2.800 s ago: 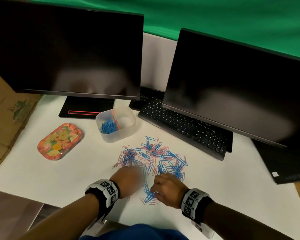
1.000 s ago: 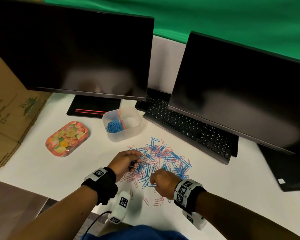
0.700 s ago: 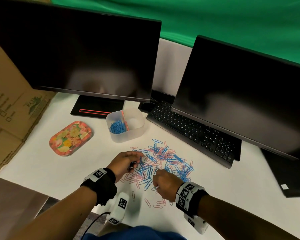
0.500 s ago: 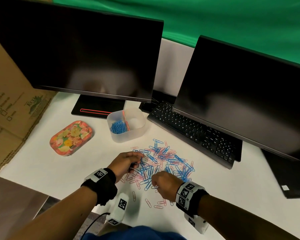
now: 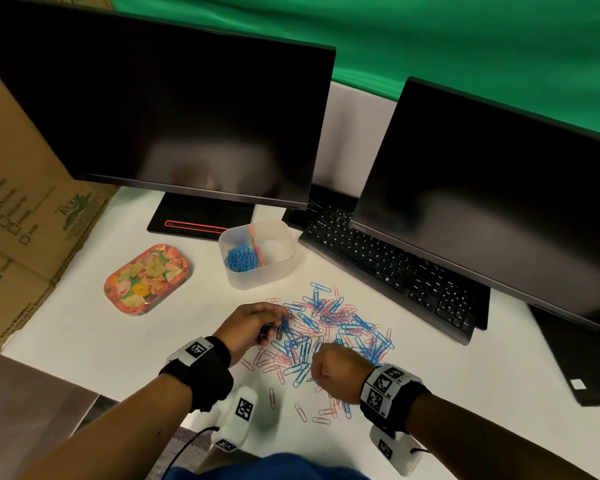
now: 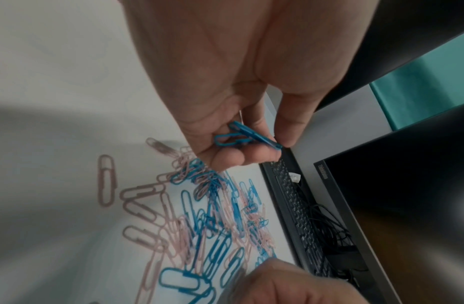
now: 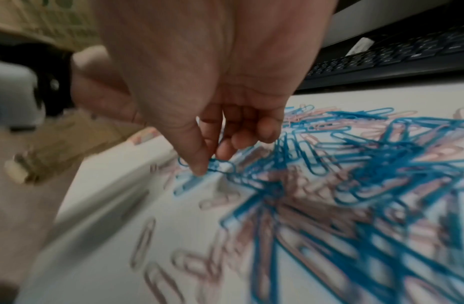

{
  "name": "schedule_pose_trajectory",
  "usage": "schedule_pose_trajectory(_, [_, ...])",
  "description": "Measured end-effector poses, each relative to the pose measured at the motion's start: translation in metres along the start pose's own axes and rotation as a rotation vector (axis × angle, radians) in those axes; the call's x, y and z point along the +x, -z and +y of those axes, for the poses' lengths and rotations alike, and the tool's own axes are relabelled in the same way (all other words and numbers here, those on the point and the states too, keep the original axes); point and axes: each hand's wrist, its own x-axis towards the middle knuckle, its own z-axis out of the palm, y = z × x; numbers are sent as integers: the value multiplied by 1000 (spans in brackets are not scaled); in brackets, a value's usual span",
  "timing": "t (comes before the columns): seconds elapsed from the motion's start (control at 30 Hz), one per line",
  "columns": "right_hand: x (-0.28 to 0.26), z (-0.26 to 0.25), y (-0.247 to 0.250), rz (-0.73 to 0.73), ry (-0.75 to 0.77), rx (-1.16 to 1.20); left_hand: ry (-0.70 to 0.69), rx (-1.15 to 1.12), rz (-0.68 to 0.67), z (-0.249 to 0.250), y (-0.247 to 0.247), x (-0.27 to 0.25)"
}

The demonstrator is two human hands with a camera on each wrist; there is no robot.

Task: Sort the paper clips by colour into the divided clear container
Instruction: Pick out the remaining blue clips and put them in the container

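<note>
Both hands (image 5: pixel 248 325) (image 5: pixel 340 370) curl, pinching blue clips (image 6: pixel 245 137).

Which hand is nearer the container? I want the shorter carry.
Left. The left hand is just below the container, at the pile's near-left edge; the right hand sits lower and further right.

Translucent frosted plastic container (image 5: pixel 257 258); matt white table (image 5: pixel 84 341); brown cardboard box (image 5: pixel 18 216).

The person is wearing black wristbands (image 5: pixel 201 375) with white boxes (image 5: pixel 388 379) showing black square patterns, bare arms, and something blue (image 5: pixel 274 467).
</note>
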Motion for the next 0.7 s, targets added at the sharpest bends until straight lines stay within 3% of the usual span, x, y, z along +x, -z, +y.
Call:
schedule_pose_trajectory(0.23, [22,-30,59,218,-79,583,-47,-140,86,41,14,1])
schedule_pose_trajectory(0.37, [57,-59,96,258,-111,879,-109,-199,220,76,23,11])
schedule_pose_trajectory(0.5, [92,-96,121,311,-147,968,-97,-272,365,95,32,26])
schedule_pose_trajectory(0.6, [117,-110,131,343,-192,1012,-72,-294,388,103,37,31])
schedule_pose_trajectory(0.7, [134,-114,130,315,-208,845,-66,-277,405,108,35,31])
